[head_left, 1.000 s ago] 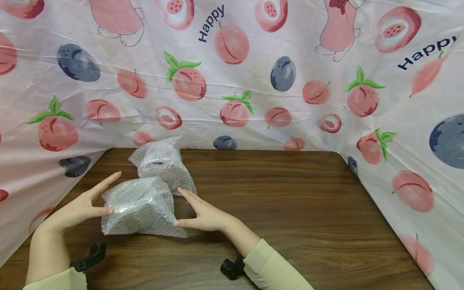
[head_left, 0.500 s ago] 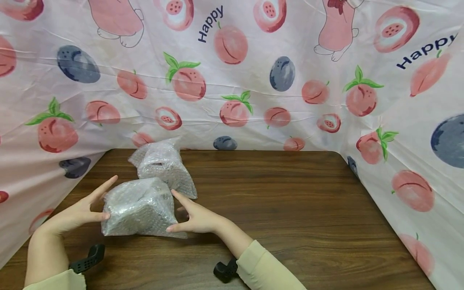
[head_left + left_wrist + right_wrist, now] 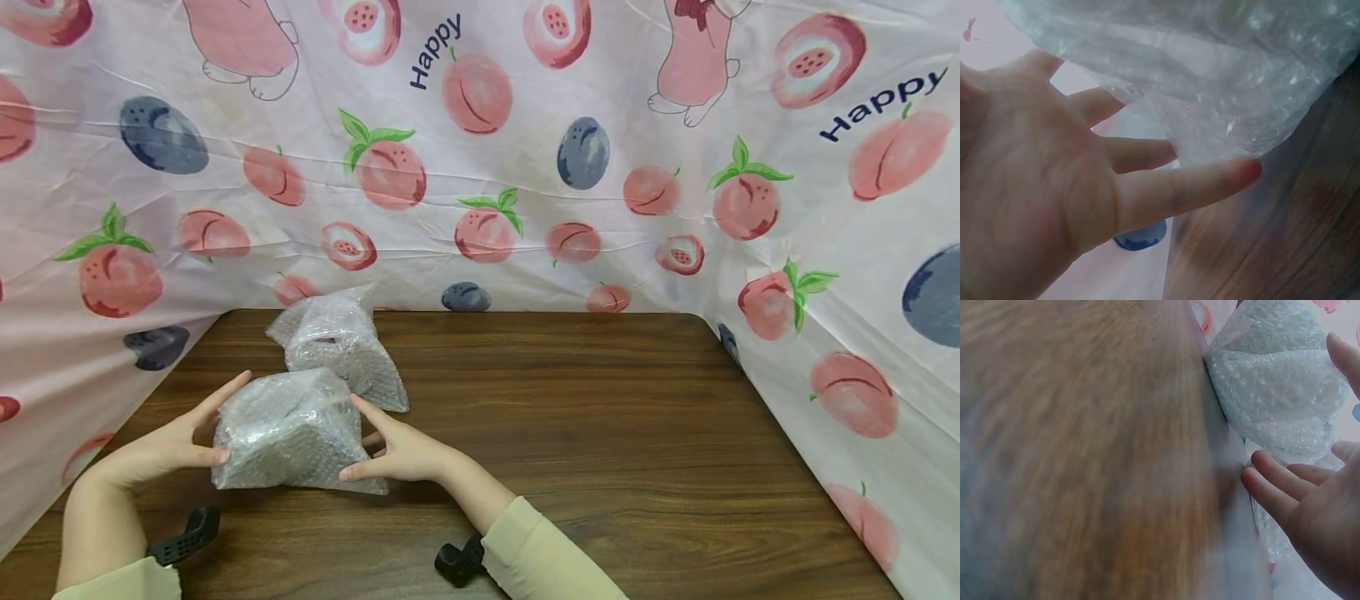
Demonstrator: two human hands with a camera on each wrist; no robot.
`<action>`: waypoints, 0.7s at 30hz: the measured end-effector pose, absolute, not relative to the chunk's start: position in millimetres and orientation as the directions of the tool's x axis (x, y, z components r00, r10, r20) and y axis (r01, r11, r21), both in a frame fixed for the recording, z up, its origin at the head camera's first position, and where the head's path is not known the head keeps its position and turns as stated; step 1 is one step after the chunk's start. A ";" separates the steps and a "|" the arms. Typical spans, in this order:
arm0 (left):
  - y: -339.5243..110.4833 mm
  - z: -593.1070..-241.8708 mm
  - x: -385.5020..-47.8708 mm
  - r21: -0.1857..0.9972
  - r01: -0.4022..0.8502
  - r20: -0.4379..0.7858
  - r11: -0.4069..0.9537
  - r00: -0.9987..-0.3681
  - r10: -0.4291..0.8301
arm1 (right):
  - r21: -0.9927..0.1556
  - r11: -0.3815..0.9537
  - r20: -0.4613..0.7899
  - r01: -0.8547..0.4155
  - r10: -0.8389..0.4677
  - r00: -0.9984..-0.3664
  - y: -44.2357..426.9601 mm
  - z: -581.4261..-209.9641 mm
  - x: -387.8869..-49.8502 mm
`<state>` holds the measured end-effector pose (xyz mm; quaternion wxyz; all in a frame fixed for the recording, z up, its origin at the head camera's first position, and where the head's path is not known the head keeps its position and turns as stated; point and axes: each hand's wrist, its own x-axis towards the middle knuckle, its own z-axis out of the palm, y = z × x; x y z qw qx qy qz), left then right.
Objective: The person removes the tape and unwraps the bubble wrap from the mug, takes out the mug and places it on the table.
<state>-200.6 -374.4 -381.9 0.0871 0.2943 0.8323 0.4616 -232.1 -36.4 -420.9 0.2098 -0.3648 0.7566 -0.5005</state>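
On the dark brown wooden table (image 3: 615, 425), a clear, boxy bubble-wrap bundle (image 3: 288, 429), framed from both sides!
It looks longest left to right, with a second clear, crumpled bubble-wrap bundle (image 3: 341, 337) just behind it. The left hand (image 3: 172, 444) is at its left end, the right hand (image 3: 412, 450) at its right, neither plainly nearer. Fingers straight and spread on both, grasping nothing: the left ones seem to touch the wrap; the right, can't tell.
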 end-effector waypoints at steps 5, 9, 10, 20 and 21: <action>-373.4 -381.7 -198.9 0.830 0.382 0.102 0.406 -0.820 0.564 | -0.936 0.205 0.037 -0.287 -0.752 -0.658 -38.6 -420.1 -232.1; -373.1 -380.0 -197.4 0.830 0.374 0.092 0.414 -0.824 0.559 | -0.941 0.205 0.033 -0.269 -0.737 -0.675 -40.1 -418.8 -231.5; -373.2 -379.6 -197.2 0.829 0.374 0.091 0.416 -0.824 0.559 | -0.941 0.208 0.030 -0.267 -0.734 -0.678 -40.4 -418.4 -231.3; -369.9 -376.1 -195.7 0.813 0.351 0.068 0.465 -0.849 0.523 | -0.941 0.232 0.007 -0.245 -0.713 -0.701 -42.7 -414.9 -228.1; -369.3 -375.8 -195.5 0.810 0.353 0.071 0.469 -0.852 0.519 | -0.939 0.236 0.008 -0.249 -0.710 -0.704 -42.8 -414.5 -228.0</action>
